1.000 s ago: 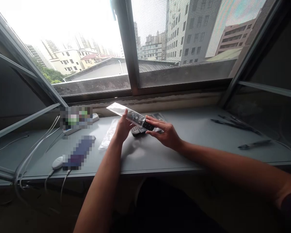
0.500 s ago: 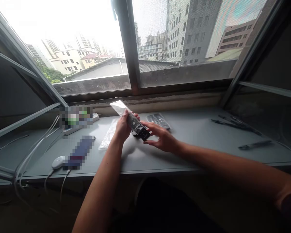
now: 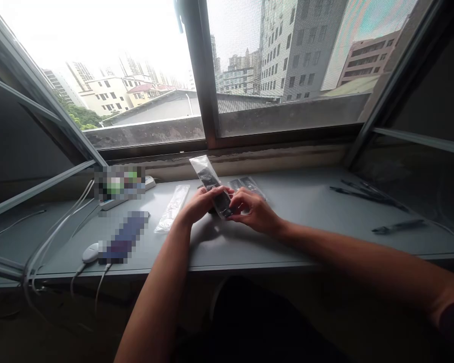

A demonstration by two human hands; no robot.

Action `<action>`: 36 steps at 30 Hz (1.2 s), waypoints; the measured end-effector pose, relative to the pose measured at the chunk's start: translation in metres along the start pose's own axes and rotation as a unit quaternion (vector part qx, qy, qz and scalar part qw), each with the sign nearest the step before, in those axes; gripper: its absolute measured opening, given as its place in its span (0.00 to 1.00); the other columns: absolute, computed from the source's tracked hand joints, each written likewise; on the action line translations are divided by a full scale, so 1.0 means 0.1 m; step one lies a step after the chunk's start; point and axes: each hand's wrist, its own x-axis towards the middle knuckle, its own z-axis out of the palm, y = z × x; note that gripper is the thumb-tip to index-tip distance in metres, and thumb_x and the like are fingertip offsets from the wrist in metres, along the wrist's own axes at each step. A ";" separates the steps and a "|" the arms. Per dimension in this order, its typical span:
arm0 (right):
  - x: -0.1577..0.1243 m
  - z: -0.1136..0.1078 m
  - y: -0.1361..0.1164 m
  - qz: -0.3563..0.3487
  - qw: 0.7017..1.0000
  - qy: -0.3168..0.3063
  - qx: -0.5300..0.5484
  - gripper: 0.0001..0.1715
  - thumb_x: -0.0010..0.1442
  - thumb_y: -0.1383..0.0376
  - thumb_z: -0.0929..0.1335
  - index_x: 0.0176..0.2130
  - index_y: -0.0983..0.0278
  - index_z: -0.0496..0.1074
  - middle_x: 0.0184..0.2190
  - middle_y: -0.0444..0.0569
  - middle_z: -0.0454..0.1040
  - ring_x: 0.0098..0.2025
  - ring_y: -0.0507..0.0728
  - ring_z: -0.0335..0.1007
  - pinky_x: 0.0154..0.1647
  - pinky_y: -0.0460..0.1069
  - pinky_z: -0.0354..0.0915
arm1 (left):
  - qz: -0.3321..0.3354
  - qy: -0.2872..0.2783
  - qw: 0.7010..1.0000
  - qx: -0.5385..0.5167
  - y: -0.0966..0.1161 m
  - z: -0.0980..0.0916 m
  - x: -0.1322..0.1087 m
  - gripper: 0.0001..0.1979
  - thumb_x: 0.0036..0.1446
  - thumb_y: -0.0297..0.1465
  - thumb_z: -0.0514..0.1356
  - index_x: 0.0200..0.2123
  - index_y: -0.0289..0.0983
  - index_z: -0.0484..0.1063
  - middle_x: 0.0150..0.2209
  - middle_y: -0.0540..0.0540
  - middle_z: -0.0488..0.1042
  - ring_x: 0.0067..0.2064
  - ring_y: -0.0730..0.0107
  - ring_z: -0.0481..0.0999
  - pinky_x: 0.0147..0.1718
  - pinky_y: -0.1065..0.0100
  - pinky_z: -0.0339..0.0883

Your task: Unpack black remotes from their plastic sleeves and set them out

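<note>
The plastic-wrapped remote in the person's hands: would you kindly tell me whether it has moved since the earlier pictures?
Yes. The plastic-wrapped remote has swung from slanted to nearly upright, its top end moving rightward, closer to the central window post.

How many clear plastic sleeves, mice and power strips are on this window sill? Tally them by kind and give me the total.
Clear plastic sleeves: 3 (the held sleeve between the left hand and right hand, the flat sleeve, the far sleeve)
White mouse: 1
Power strip: 1
Total: 5
</note>
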 end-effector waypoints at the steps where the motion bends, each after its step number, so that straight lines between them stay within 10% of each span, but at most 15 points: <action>1: 0.00 0.00 -0.01 -0.018 1.000 -0.011 -0.007 0.14 0.65 0.57 0.81 0.42 0.58 0.78 0.43 0.49 0.76 0.39 0.58 0.80 0.40 0.54 0.83 | -0.009 -0.006 1.000 0.007 0.00 -0.01 -0.01 0.23 0.60 0.45 0.76 0.47 0.32 0.88 0.44 0.34 0.87 0.42 0.53 0.88 0.42 0.61 0.79; 10: 0.02 0.01 -0.12 -0.081 0.995 -0.020 -0.051 0.07 0.71 0.69 0.73 0.39 0.58 0.77 0.37 0.47 0.80 0.40 0.58 0.79 0.46 0.54 0.77 | -0.004 -0.016 1.000 -0.013 0.03 -0.03 -0.03 0.26 0.61 0.43 0.76 0.55 0.31 0.85 0.49 0.30 0.87 0.47 0.49 0.88 0.47 0.58 0.80; 19: 0.01 -0.01 -0.12 -0.069 0.995 -0.050 -0.049 0.07 0.70 0.70 0.71 0.40 0.58 0.74 0.39 0.47 0.77 0.37 0.56 0.77 0.42 0.53 0.80 | 0.085 0.138 0.977 -0.138 0.08 -0.05 0.03 0.15 0.70 0.35 0.68 0.56 0.35 0.81 0.42 0.39 0.87 0.44 0.61 0.87 0.56 0.59 0.80; 27: 0.03 0.01 -0.13 -0.046 0.999 0.008 -0.007 0.17 0.68 0.67 0.74 0.55 0.56 0.77 0.55 0.54 0.75 0.53 0.62 0.79 0.50 0.58 0.86 | 0.043 0.044 0.988 -0.142 0.00 -0.02 0.02 0.19 0.70 0.39 0.70 0.58 0.35 0.82 0.51 0.34 0.86 0.56 0.50 0.87 0.64 0.50 0.76; 36: 0.01 -0.03 -0.07 0.014 0.997 0.040 -0.063 0.07 0.65 0.69 0.74 0.38 0.58 0.74 0.38 0.47 0.76 0.38 0.58 0.76 0.42 0.55 0.80 | 0.045 -0.020 0.993 -0.110 0.00 0.02 -0.02 0.17 0.69 0.36 0.72 0.57 0.34 0.82 0.61 0.30 0.82 0.62 0.44 0.83 0.62 0.49 0.77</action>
